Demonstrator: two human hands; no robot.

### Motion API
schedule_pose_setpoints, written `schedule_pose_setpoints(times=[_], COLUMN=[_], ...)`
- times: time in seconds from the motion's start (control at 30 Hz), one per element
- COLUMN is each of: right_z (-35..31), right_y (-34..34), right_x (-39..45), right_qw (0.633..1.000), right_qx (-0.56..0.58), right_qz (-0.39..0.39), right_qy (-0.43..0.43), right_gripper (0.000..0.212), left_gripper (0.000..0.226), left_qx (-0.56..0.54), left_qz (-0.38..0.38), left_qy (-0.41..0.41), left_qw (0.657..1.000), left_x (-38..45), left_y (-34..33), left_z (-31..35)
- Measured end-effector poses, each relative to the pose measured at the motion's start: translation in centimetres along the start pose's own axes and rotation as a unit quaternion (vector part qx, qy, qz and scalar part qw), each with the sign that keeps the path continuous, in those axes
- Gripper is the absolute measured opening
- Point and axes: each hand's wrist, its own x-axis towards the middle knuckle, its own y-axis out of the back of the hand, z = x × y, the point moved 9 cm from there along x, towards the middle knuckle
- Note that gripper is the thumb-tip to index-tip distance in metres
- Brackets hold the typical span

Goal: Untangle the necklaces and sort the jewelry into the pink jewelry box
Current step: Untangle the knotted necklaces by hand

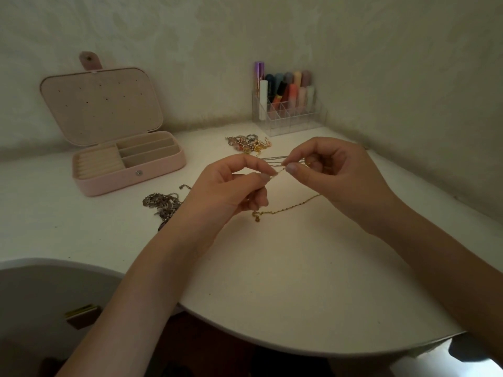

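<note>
My left hand (239, 183) and my right hand (334, 172) are raised above the white table (285, 281), each pinching thin tangled chains (277, 160) between thumb and forefinger. A gold necklace (288, 208) trails from my hands down onto the table. The pink jewelry box (128, 175) stands open at the left, its compartments and ring rolls bare. A pile of silver chains (162, 204) lies left of my left wrist. A small heap of rings and earrings (249, 144) lies behind my hands.
A clear acrylic organizer (288, 115) with coloured lip products stands at the back against the wall. Walls close the table at the back and right. The table's curved front edge runs below my forearms.
</note>
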Motion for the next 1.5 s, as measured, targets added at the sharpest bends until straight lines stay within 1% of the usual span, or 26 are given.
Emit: schedule_pose_setpoints(times=[0.17, 0.27, 0.33, 0.43, 0.6, 0.77, 0.9, 1.17, 1.27, 1.33, 1.5], right_z=[-0.1, 0.0, 0.3, 1.1, 2.5, 2.9, 2.8, 2.7, 2.4, 2.3, 2.2], right_y=[0.1, 0.2, 0.1, 0.2, 0.8, 0.9, 0.9, 0.9, 0.9, 0.8, 0.8], right_x=[0.0, 0.0, 0.1, 0.2, 0.4, 0.4, 0.4, 0.4, 0.4, 0.3, 0.3], right_qw=[1.0, 1.0, 0.999, 0.993, 0.988, 0.987, 0.984, 0.984, 0.985, 0.985, 0.986], right_qx=[-0.009, -0.015, -0.046, -0.114, -0.141, -0.146, -0.164, -0.168, -0.165, -0.163, -0.158], right_qz=[0.004, 0.005, 0.0, -0.002, 0.006, 0.009, 0.012, 0.013, 0.014, 0.016, 0.017], right_qy=[0.002, -0.001, -0.006, -0.019, -0.058, -0.072, -0.065, -0.058, -0.053, -0.051, -0.045], right_gripper=[0.002, 0.003, 0.005, 0.016, 0.027, 0.027, 0.028, 0.028, 0.028, 0.028, 0.028], left_gripper=[0.019, 0.018, 0.014, 0.006, 0.008, 0.011, 0.013, 0.01, 0.016, 0.023, 0.029], left_qx=[-0.006, 0.008, 0.071, 0.19, 0.248, 0.255, 0.264, 0.272, 0.291, 0.281, 0.199], left_qz=[0.004, 0.026, 0.06, 0.111, 0.145, 0.136, 0.137, 0.141, 0.125, 0.105, 0.076], left_qy=[0.002, -0.001, -0.02, -0.066, -0.086, -0.09, -0.096, -0.088, -0.083, -0.071, -0.039], left_qw=[1.0, 1.0, 0.996, 0.973, 0.954, 0.953, 0.95, 0.948, 0.945, 0.951, 0.976], left_x=[0.0, 0.3, 0.4, 0.4, 0.4, 0.5, 0.4, 0.4, 0.3, 0.4, 0.5], left_y=[0.1, 0.6, 1.3, 2.2, 3.0, 2.9, 2.9, 3.0, 2.5, 2.1, 1.6], left_z=[-0.1, -0.3, -0.4, -0.1, 0.1, 0.0, 0.2, 0.1, 0.1, -0.2, -0.5])
